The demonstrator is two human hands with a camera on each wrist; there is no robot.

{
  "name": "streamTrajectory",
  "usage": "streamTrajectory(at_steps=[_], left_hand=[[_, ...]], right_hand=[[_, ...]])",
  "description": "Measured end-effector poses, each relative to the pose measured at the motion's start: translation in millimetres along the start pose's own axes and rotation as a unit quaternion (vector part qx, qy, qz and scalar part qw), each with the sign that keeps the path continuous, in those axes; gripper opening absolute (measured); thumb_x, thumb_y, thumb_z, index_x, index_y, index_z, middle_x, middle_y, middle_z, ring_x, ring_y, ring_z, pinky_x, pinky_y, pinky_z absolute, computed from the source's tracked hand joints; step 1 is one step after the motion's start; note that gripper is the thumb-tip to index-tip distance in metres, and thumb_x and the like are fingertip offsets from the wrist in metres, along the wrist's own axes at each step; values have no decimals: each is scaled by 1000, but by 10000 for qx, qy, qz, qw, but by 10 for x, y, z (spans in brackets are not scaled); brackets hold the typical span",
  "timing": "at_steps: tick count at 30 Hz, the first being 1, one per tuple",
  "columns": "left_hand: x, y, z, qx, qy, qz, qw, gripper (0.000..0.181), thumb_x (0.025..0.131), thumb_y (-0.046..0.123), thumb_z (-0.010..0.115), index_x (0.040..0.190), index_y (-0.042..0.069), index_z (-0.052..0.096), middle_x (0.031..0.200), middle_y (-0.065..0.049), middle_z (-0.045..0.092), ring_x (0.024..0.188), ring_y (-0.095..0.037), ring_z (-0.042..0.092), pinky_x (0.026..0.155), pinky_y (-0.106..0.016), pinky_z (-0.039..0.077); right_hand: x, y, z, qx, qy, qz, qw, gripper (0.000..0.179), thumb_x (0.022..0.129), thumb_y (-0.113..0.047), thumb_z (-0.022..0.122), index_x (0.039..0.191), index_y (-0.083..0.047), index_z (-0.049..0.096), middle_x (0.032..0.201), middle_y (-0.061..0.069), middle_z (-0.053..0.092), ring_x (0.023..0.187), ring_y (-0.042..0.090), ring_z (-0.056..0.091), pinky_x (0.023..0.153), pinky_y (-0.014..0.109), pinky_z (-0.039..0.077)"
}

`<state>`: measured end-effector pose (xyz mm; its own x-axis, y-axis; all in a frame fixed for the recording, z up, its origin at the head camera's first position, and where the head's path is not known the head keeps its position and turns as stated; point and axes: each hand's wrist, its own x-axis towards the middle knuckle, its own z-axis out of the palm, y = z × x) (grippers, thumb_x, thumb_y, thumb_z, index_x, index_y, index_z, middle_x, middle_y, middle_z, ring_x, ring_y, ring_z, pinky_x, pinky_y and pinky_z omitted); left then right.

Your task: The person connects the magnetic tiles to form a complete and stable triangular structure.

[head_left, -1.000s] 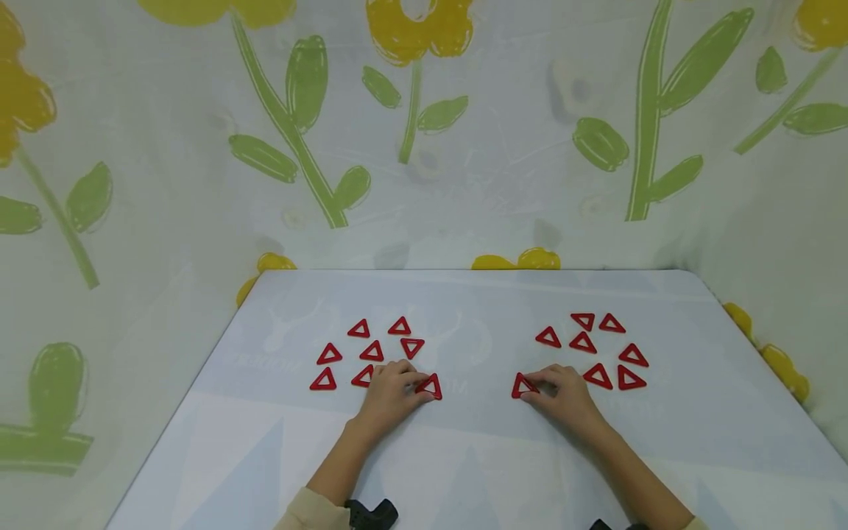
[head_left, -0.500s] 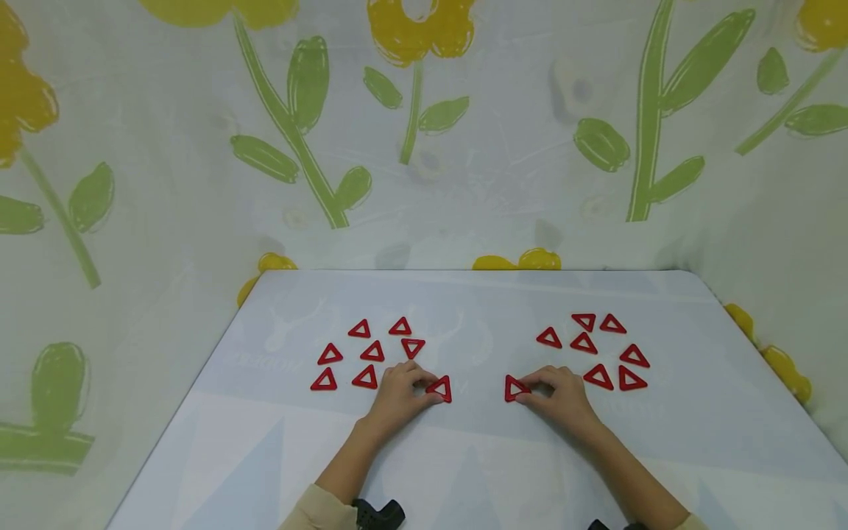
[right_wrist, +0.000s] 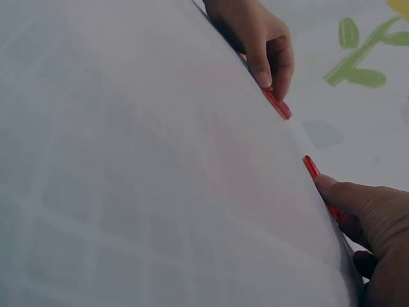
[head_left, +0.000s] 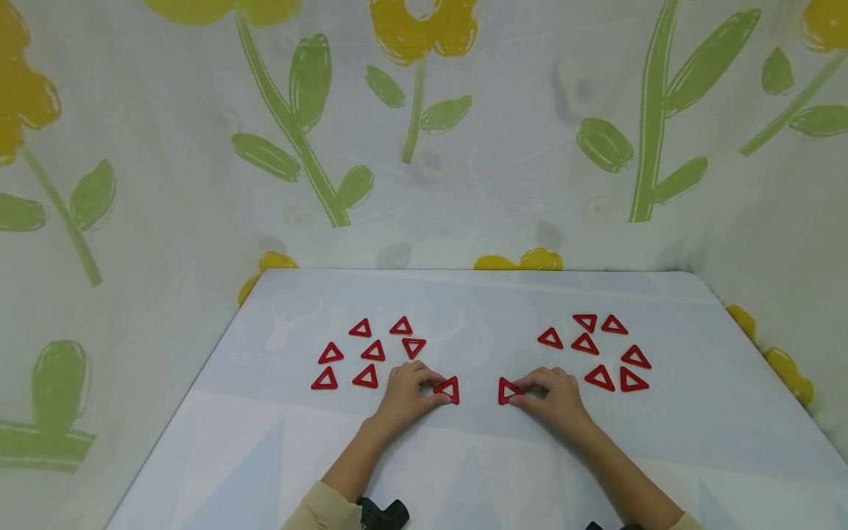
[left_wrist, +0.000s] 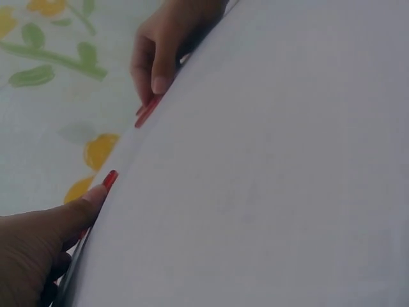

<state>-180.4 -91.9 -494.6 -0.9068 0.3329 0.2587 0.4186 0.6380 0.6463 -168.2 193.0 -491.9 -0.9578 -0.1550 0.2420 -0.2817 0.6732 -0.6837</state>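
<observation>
My left hand [head_left: 405, 394] pinches a red triangular frame [head_left: 456, 391] between thumb and fingers, low at the table surface. Opposite it, my right hand [head_left: 556, 397] pinches another red triangular frame [head_left: 501, 391] by its right corner. The two pieces lie a short gap apart, each with a flat side facing the other. In the left wrist view the held piece [left_wrist: 110, 179] shows edge-on under the thumb. The right wrist view likewise shows the right hand's piece [right_wrist: 310, 165] from its edge.
Several loose red triangles [head_left: 373, 351] lie spread beyond and left of my left hand. Another group of red triangles [head_left: 585, 344] lies beyond and right of my right hand. The white table [head_left: 477, 471] ends at a curtain [head_left: 490, 184] printed with flowers.
Both hands have moved inward, bringing their two triangles closer together. The held pieces have turned so their flat sides face each other. The loose triangles have stayed put.
</observation>
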Motion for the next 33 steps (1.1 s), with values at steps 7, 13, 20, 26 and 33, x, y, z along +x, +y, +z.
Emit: streamTrajectory(at_steps=[7,13,20,26,33], left_hand=[[13,48,28,42,63,113,9999,25,76,27,79,99,17,73,87,8,62,87,-9,56,86,-40,36],[27,88,44,165,93,285,9994,25,76,27,79,99,17,73,86,7,62,86,-10,55,83,-39,36],[51,94,76,93,29,278,9996,25,76,27,79,99,18,73,87,7,62,84,-10,53,85,-39,35],[74,83,106,108,105,473,9988,26,75,28,79,98,18,73,86,7,62,83,-9,52,84,-39,35],[115,76,157,204,84,689,9974,25,77,31,77,99,19,73,86,8,61,84,-8,52,84,-37,36]], right_hand=[[5,-10,35,-67,66,-76,9999,22,67,-21,85,88,-19,75,84,-10,68,80,10,51,74,36,31],[18,-4,79,-117,74,-102,9999,23,68,-21,85,89,-18,76,84,-9,68,81,12,53,76,37,33],[37,-20,120,-76,9,-157,9998,23,69,-21,84,90,-19,75,83,-12,67,82,10,53,77,37,33],[54,-22,148,-131,98,-334,9993,23,68,-21,85,89,-18,75,83,-12,67,80,9,53,75,36,33],[85,-17,187,-193,90,-538,9983,23,68,-22,85,89,-19,75,82,-12,67,80,9,53,75,36,33]])
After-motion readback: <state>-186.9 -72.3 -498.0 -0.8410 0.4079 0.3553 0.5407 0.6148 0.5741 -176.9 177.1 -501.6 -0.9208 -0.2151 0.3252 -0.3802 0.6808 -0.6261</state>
